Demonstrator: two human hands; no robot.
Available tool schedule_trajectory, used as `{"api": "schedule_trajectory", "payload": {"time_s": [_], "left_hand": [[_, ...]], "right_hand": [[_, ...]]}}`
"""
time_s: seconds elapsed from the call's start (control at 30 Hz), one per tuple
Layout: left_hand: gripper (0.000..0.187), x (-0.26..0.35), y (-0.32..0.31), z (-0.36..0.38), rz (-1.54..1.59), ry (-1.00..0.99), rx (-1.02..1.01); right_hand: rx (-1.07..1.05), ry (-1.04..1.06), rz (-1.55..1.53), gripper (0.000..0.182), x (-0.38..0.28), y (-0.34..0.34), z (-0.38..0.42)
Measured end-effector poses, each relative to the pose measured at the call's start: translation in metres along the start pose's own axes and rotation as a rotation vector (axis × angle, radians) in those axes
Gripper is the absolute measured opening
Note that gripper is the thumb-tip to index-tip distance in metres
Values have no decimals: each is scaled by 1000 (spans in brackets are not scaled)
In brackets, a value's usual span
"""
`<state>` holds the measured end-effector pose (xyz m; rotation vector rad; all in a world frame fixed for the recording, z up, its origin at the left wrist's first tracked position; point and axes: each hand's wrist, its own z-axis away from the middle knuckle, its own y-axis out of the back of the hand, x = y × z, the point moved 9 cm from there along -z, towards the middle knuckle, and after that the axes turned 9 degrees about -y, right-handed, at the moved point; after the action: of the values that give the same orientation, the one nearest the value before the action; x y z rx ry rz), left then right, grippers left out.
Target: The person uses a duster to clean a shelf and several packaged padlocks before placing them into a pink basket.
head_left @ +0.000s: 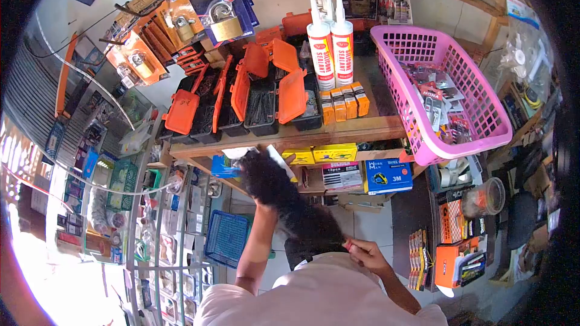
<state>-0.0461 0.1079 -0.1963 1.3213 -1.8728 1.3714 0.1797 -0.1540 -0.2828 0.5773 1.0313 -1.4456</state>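
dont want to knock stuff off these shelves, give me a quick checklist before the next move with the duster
1. Right hand grip on the lower end of the duster: ok, fingers closed on it.
2. Left hand grip: cannot tell, the black fluff hides the fingers.
3. Duster head at the lower shelf: ok, it lies by the yellow boxes.
4. Orange cases shut: not ok, several lids stand open.
5. Sealant tubes upright: ok.
6. Pink basket fully on the shelf: not ok, its front corner seems to jut past the edge.
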Motion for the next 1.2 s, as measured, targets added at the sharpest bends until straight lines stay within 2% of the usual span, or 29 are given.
{"api": "schedule_trajectory", "payload": {"time_s": [0.03,0.1,0.13,0.17,0.23,0.3,0.37,0.43,0.47,0.5,0.6,0.67,0.7,0.77,0.8,0.83,0.9,0.93,0.97,1.03,1.1,1.17,1.2], "left_hand": [[78,12,-34,4,632,228,-3],[78,19,-41,17,507,447,161],[79,19,-43,16,463,418,58],[79,16,-41,17,463,418,56],[74,42,-60,9,632,147,-185],[66,18,-40,16,567,411,73],[66,6,-36,17,614,386,25],[72,29,-19,12,493,21,210],[73,20,-40,10,623,296,-16],[69,21,-40,19,551,411,61],[68,9,-32,18,566,402,95],[67,24,3,5,-544,-166,-21],[67,32,1,5,-541,-164,-26],[53,26,-41,20,786,357,-117],[56,25,-26,16,581,296,129],[51,27,-11,14,42,2,18],[47,-5,8,5,480,140,95],[46,45,-33,21,405,287,279],[49,27,-19,20,528,337,233],[50,31,-26,19,491,335,108],[50,33,-27,21,470,349,119],[50,32,-29,22,451,365,129],[51,30,-30,23,442,374,144]], "right_hand": [[1,1,-2,33,0,0,-1],[3,-48,-88,35,6,0,-2],[3,-48,-87,35,5,0,-2],[1,-6,-21,35,-1,-2,-2],[3,40,45,35,-5,-2,-3],[52,8,-75,36,4,6,-6],[11,-10,-4,36,2,4,-3],[-24,-23,62,36,1,-2,-3],[29,16,-23,36,-2,2,-4],[79,52,-109,36,-6,5,-3],[-22,38,8,35,-15,-8,0],[15,22,-26,35,-6,-1,-3],[52,3,-59,35,-1,4,-4],[-20,-13,-36,35,-4,-2,-1],[-98,-26,-11,36,-6,-7,0],[-93,-24,-13,36,-9,-6,1],[69,243,55,35,-38,10,10],[72,247,54,35,-39,18,9],[65,297,-43,38,-44,32,10],[55,348,-137,41,-60,43,8],[175,517,-301,41,-89,66,13],[265,503,-372,44,-120,77,12],[217,478,-423,50,-129,83,9]]}}
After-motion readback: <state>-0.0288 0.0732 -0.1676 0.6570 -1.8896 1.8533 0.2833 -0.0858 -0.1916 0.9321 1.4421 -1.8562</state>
